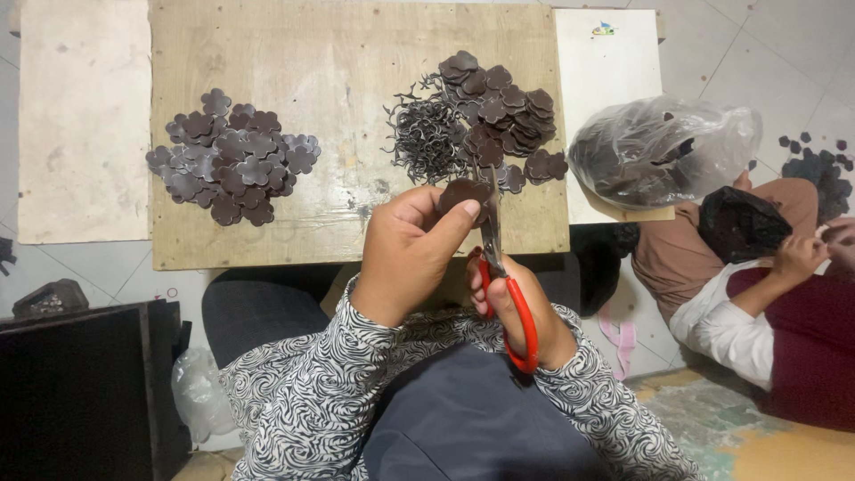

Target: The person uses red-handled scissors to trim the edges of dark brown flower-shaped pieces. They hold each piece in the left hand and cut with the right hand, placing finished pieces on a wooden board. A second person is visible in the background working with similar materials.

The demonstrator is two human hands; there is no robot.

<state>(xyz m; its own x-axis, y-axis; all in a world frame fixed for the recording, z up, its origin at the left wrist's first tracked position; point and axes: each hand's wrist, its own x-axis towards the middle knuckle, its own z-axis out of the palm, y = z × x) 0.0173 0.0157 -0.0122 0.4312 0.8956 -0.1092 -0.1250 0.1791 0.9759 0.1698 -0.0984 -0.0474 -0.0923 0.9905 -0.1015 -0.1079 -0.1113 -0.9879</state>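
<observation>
Left hand (pixel 411 249) pinching dark flower-shaped piece (pixel 463 192) up against blades for trimming. Right hand (pixel 519 312) closed through red scissors (pixel 509 285) handles. Finished pile (pixel 233 158) far left on board (pixel 347 71), uncut pile (pixel 503 111) and offcut scraps (pixel 426 135) far right.

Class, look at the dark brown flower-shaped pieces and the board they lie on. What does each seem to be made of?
Dark brown flower-shaped pieces: probably leather or faux leather, thin and flat with a dull sheen. Pale wooden board: plywood by its look, unfinished, scuffed and stained.
</observation>
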